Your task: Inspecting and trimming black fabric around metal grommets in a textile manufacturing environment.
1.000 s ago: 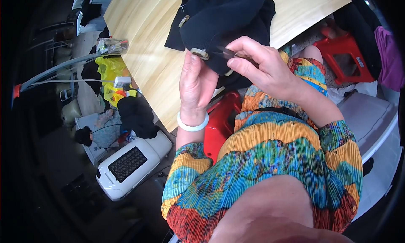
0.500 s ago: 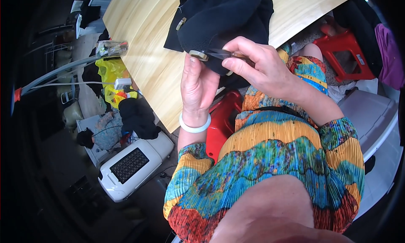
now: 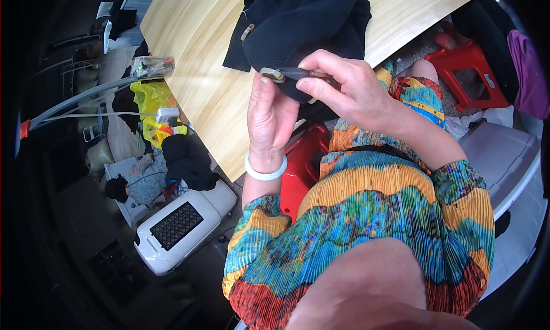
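Note:
A black knit garment (image 3: 303, 20) lies bunched on the wooden table, its near edge raised toward me. My left hand (image 3: 272, 115) grips that edge, with the thumb below a round, light-rimmed button (image 3: 272, 74). Between the thumb and fingers of my right hand (image 3: 358, 89) is a pair of small thread snips (image 3: 295, 71), the blades pointing left at the button. Whether the tips touch the button or a thread is too small to tell. Farther up the garment sits another button (image 3: 247, 32). The fingers of my left hand behind the cloth are partly hidden.
The pale wooden table (image 3: 195, 61) has its near corner left of my lap. Red plastic stools (image 3: 303, 164) stand under its edge and at the right. A yellow bag (image 3: 152, 109), a white power strip (image 3: 167, 114) and a white bin (image 3: 183, 227) are at the left.
The snips' blades look closer together and sit nearer the button. My right hand has shifted very slightly left; my left hand keeps its hold.

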Demonstrator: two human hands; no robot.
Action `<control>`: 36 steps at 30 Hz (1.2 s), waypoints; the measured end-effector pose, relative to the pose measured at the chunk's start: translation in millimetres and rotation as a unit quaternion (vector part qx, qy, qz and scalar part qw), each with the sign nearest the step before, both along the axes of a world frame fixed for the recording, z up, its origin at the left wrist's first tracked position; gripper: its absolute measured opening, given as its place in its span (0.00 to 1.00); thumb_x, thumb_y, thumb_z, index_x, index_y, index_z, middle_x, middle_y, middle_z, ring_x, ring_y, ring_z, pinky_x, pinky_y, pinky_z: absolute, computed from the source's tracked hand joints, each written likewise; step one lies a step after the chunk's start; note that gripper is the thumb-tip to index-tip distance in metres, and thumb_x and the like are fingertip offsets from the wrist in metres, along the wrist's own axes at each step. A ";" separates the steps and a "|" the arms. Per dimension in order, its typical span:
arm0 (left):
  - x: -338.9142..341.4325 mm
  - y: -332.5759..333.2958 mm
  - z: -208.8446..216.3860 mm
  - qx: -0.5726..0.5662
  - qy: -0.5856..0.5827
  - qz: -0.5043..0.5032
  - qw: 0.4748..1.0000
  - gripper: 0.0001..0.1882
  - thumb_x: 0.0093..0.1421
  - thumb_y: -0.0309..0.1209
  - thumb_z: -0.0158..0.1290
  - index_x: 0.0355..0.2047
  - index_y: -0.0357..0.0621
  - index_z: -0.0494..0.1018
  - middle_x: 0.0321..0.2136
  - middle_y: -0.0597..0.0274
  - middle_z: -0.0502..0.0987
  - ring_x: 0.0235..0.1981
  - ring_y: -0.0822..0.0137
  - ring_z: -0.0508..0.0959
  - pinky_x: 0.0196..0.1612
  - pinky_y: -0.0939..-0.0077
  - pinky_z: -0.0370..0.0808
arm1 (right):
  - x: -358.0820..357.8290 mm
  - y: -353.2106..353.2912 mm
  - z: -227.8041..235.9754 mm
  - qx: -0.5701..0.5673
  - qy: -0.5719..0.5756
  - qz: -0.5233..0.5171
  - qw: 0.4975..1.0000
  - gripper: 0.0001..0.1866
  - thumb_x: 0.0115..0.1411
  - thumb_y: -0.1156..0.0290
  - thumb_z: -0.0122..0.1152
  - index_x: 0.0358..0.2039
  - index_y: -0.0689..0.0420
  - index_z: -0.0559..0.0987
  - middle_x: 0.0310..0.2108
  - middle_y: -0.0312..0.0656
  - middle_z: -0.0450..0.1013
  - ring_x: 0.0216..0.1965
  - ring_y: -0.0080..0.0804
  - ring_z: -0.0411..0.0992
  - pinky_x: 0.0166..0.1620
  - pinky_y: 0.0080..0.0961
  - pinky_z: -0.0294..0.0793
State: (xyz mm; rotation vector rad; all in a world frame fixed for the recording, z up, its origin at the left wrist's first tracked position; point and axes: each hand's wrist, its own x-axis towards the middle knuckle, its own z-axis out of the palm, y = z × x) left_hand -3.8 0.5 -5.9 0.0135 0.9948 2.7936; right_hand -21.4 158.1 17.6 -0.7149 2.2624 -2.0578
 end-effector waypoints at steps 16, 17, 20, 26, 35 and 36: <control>-2.9 1.7 6.1 0.021 -0.031 0.011 0.999 0.16 0.58 0.35 0.46 0.46 0.47 0.63 0.44 0.63 0.68 0.48 0.64 0.66 0.54 0.63 0.60 | -0.2 -1.7 -5.8 0.017 0.036 -0.048 0.998 0.09 0.53 0.68 0.55 0.27 0.61 0.69 0.14 0.39 0.64 0.16 0.30 0.65 0.21 0.23 0.63; -3.0 1.6 5.6 0.019 -0.029 0.012 0.999 0.16 0.58 0.35 0.46 0.45 0.47 0.63 0.44 0.63 0.68 0.48 0.65 0.66 0.54 0.63 0.60 | -0.3 -1.6 -5.5 0.017 0.036 -0.045 0.998 0.09 0.53 0.68 0.55 0.27 0.61 0.69 0.14 0.39 0.64 0.16 0.30 0.65 0.21 0.23 0.63; -2.2 -2.3 0.6 0.016 -0.012 0.009 1.000 0.19 0.59 0.40 0.43 0.47 0.46 0.64 0.47 0.60 0.66 0.51 0.62 0.64 0.56 0.62 0.56 | 0.0 -1.5 -5.0 0.029 0.047 -0.044 0.998 0.09 0.53 0.68 0.54 0.27 0.61 0.69 0.15 0.40 0.64 0.16 0.31 0.66 0.21 0.24 0.63; -3.3 -2.1 -2.8 0.015 -0.006 0.000 1.000 0.17 0.59 0.39 0.43 0.47 0.47 0.65 0.47 0.61 0.67 0.50 0.63 0.65 0.55 0.63 0.57 | 0.4 -0.5 -3.8 0.037 0.054 -0.044 0.997 0.09 0.52 0.68 0.55 0.28 0.61 0.69 0.16 0.41 0.65 0.17 0.32 0.66 0.22 0.25 0.64; -2.9 -1.9 -1.7 0.032 -0.017 -0.006 0.999 0.17 0.59 0.39 0.42 0.46 0.46 0.65 0.46 0.60 0.68 0.50 0.63 0.65 0.55 0.62 0.57 | 0.1 -3.2 -5.9 0.055 0.099 -0.065 0.991 0.09 0.52 0.68 0.55 0.28 0.60 0.70 0.18 0.42 0.67 0.19 0.35 0.68 0.22 0.25 0.66; -3.2 -2.0 -2.3 0.032 -0.017 -0.007 0.999 0.17 0.59 0.39 0.42 0.46 0.46 0.65 0.46 0.60 0.68 0.50 0.63 0.65 0.55 0.62 0.57 | -0.6 -3.6 -7.3 0.055 0.099 -0.065 0.991 0.09 0.52 0.68 0.55 0.28 0.60 0.70 0.18 0.42 0.67 0.19 0.35 0.68 0.22 0.25 0.66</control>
